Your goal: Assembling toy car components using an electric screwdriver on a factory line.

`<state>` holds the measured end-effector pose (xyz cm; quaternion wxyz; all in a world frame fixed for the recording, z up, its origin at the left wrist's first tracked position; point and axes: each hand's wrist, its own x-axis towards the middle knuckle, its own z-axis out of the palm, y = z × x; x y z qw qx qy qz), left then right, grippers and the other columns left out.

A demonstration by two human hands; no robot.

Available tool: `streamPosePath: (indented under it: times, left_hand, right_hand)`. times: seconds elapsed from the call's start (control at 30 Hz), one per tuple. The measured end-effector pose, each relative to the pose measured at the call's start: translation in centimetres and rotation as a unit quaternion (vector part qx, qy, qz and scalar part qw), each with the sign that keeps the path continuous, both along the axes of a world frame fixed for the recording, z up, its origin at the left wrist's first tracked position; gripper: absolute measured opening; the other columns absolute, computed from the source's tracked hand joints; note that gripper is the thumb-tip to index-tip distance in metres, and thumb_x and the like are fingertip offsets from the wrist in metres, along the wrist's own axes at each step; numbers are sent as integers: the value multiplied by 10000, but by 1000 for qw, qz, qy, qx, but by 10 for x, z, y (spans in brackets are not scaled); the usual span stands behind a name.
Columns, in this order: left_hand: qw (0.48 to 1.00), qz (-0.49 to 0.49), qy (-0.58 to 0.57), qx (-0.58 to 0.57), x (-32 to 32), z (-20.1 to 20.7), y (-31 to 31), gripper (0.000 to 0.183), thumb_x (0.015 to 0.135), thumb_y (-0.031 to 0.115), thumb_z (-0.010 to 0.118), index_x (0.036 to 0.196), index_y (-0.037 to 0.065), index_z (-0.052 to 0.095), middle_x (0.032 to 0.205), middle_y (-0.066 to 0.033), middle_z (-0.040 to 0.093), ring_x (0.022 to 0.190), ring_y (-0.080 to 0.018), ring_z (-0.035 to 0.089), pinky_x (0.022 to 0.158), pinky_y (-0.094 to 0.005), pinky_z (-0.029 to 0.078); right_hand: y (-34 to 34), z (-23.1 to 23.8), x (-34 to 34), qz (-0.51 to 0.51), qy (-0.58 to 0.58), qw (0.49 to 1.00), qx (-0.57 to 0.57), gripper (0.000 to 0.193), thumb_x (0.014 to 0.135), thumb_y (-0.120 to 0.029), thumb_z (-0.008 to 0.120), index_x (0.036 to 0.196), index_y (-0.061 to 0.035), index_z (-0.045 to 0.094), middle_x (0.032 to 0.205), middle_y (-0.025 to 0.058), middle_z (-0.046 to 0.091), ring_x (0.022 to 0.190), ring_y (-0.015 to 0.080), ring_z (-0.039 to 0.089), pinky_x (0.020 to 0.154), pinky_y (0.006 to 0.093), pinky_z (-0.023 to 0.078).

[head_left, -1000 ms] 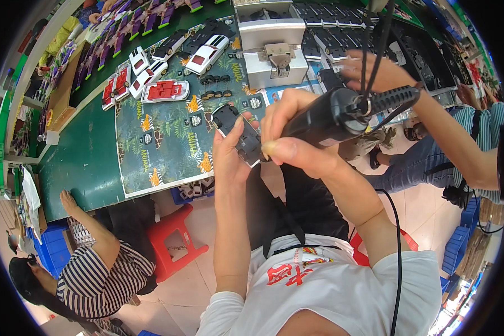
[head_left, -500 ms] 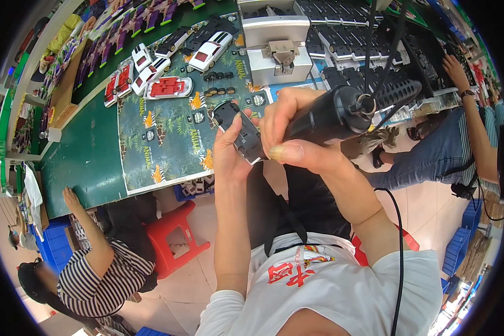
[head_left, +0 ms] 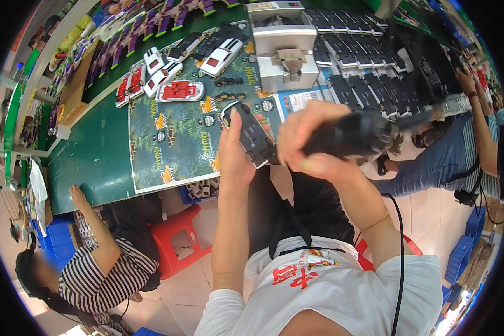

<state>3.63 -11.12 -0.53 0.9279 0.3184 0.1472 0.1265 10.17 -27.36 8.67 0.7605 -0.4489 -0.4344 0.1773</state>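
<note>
Holding a toy car chassis (head_left: 253, 136), the left hand (head_left: 233, 154) meets the right hand's (head_left: 313, 147) screwdriver (head_left: 355, 134).

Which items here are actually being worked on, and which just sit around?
In use: black toy car chassis in left hand; black electric screwdriver in right hand.
Lying about: red and white toy car bodies, loose wheels, grey press, red stool.

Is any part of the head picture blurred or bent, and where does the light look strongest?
In the head view, the right hand and its black power tool are motion-blurred; the left hand with the dark toy car base is sharper. Fisheye bends the green table edge; the floor tiles look brightest.
</note>
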Motion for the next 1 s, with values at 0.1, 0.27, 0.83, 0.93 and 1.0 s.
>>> streamPosePath:
  times: [0.1,0.27,0.83,0.93,1.0]
  left_hand:
    - [887,42,-11,459,1,13,23,589,835,416,779,1246,40,586,1019,-115,678,920,-221,674,746,-384,554]
    - [384,-4,-8,923,-15,20,109,892,559,689,770,1153,40,619,1010,-119,627,984,-299,612,871,-428,474]
    - [702,64,-38,708,32,7,-42,284,874,199,732,1078,14,660,923,-164,689,760,-324,682,666,-403,535]
    - [665,75,27,742,94,4,-108,472,897,377,694,1134,-28,635,956,-200,688,803,-382,688,687,-467,536]
    - [643,-2,108,758,115,18,-130,630,874,495,691,1154,-63,611,996,-235,676,857,-423,684,735,-494,535]
  right_hand:
    - [-9,17,1,16,19,993,114,373,826,-314,764,980,-33,574,662,47,587,537,174,596,543,328,518]
    - [-26,15,22,1,-2,994,111,352,887,-355,676,955,-45,524,684,41,548,517,136,537,550,291,479]
    - [-91,16,33,-21,0,990,143,371,866,-298,721,984,-8,523,701,81,555,562,166,552,594,328,503]
    - [-114,25,29,-45,-37,989,136,393,858,-307,735,988,0,527,696,74,554,548,166,550,581,321,499]
    - [-131,28,29,-62,-45,989,126,403,848,-313,742,988,-1,528,688,71,554,537,165,548,573,321,497]
